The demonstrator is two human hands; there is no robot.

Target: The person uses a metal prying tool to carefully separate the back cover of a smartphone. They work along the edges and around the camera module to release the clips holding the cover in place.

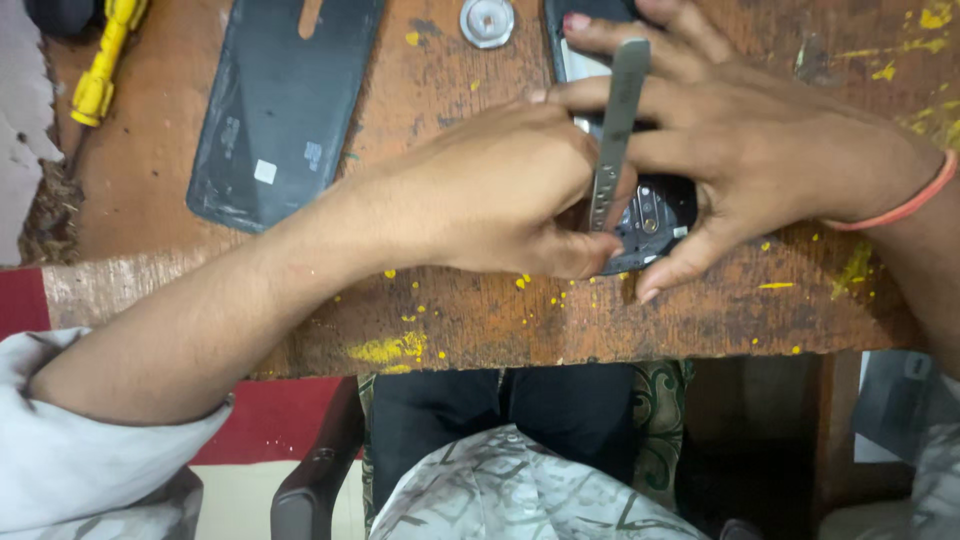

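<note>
- Right hand (740, 140) lies spread flat over the opened phone (650, 215) near the table (620, 320) edge, pinning it steady.
- Left hand (500, 190) pinches the tweezers (615, 130) upright, tips down in the phone.
- Back cover (280, 100) lies aside, clear of the work.

Two hands worked on an opened phone

The left hand (500, 190) gripped metal tweezers (615, 130) over the phone (655, 215), which the right hand (740, 140) pinned to the wooden table (600, 320); a detached back cover (280, 100) lay nearby.
</note>
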